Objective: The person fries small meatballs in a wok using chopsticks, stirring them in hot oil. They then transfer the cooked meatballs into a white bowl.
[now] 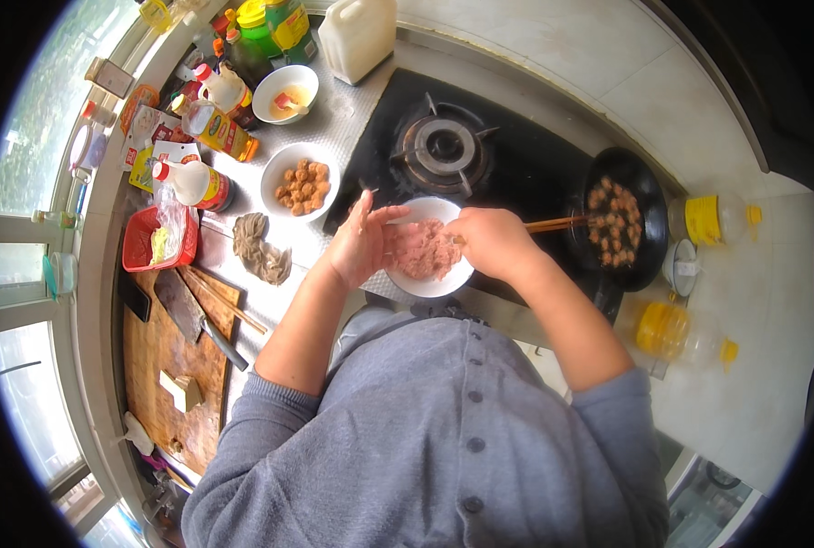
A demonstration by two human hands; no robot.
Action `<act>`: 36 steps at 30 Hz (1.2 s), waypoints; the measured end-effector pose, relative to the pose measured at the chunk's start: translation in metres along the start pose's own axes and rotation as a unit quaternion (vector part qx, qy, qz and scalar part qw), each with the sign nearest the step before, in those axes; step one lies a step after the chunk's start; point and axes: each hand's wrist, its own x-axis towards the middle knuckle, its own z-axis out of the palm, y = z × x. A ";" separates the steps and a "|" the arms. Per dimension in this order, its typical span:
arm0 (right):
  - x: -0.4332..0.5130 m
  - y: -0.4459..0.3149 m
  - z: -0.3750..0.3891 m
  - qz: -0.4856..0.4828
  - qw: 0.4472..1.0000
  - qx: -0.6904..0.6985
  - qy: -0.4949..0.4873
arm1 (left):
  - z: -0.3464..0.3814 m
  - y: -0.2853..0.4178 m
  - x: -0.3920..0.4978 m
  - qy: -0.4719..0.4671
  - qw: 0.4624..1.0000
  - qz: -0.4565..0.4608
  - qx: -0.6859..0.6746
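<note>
A white bowl [441, 284] of raw minced meat [429, 255] is in front of my body at the stove's near edge. My left hand [366, 243] is at the bowl's left side, fingers spread and reaching over the meat; whether they touch it I cannot tell. My right hand [494, 241] is closed around wooden chopsticks [557, 224] at the bowl's right rim. One end of them shows beside the meat, and the other extends to the black wok [643, 264]. Inside the wok are many browned meatballs [612, 222].
A bare burner [446, 142] is on the black stove. To the left are a bowl of fried balls [303, 186], a crumpled cloth [261, 248], sauce bottles [218, 130] and a red basket [186, 240]. A cleaver [179, 305] lies on the wooden cutting board [153, 356]. Oil bottles [667, 329] stand right.
</note>
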 end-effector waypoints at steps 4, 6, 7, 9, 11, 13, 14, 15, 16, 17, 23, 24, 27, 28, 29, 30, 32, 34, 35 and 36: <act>-0.001 -0.003 -0.004 0.006 1.000 0.016 0.000 | -0.006 -0.004 0.003 -0.048 0.993 0.006 -0.108; -0.001 -0.007 -0.006 -0.005 1.000 0.011 -0.006 | -0.004 -0.006 0.005 -0.063 0.983 0.018 -0.171; -0.001 -0.009 -0.007 -0.006 1.000 0.011 -0.010 | -0.002 -0.008 0.006 -0.057 0.978 0.028 -0.201; -0.006 -0.016 -0.007 -0.056 0.998 0.002 0.013 | 0.003 -0.010 0.009 -0.031 0.966 0.046 -0.251; -0.009 -0.025 -0.001 -0.120 0.990 0.005 0.073 | 0.009 -0.011 0.009 0.010 0.955 0.060 -0.290; -0.012 -0.034 0.008 -0.173 0.979 -0.016 0.108 | 0.013 -0.011 0.009 0.015 0.947 0.067 -0.312; -0.012 -0.036 0.012 -0.179 0.979 -0.021 0.101 | 0.016 -0.011 0.008 0.017 0.944 0.070 -0.323; -0.009 -0.037 0.016 -0.175 0.979 -0.023 0.100 | 0.018 -0.011 0.008 0.011 0.946 0.066 -0.318; -0.008 -0.037 0.019 -0.172 0.979 -0.027 0.105 | 0.020 -0.011 0.008 0.005 0.948 0.061 -0.312; -0.007 -0.036 0.021 -0.162 0.981 -0.032 0.103 | 0.022 -0.011 0.007 -0.008 0.950 0.059 -0.306; 0.001 -0.021 0.020 -0.035 0.999 -0.038 -0.009 | 0.026 -0.008 0.005 0.002 0.979 0.056 -0.197; 0.000 -0.019 0.019 -0.012 0.998 -0.052 -0.012 | 0.025 -0.007 0.002 0.008 0.983 0.041 -0.179; 0.002 -0.011 0.016 0.035 0.988 -0.089 -0.124 | 0.021 -0.005 -0.001 0.025 0.993 0.006 -0.117; 0.000 -0.011 0.017 0.033 0.986 -0.089 -0.135 | 0.020 -0.006 -0.001 0.032 0.995 0.002 -0.092; -0.003 -0.011 0.019 0.036 0.985 -0.097 -0.136 | 0.019 -0.007 0.000 0.044 0.997 -0.003 -0.070; -0.006 -0.012 0.021 0.035 0.985 -0.101 -0.134 | 0.022 -0.013 0.003 0.039 0.998 0.038 0.032; -0.008 -0.013 0.024 0.026 0.982 -0.123 -0.140 | 0.026 -0.023 0.008 0.051 0.949 0.147 0.274; -0.007 -0.014 0.024 0.014 0.975 -0.156 -0.159 | 0.028 -0.030 0.012 0.018 0.832 0.246 0.497; -0.009 -0.014 0.023 -0.005 0.974 -0.171 -0.151 | 0.029 -0.032 0.012 0.012 0.754 0.278 0.595; -0.012 -0.013 0.021 -0.019 0.972 -0.185 -0.146 | 0.030 -0.034 0.012 0.005 0.659 0.332 0.675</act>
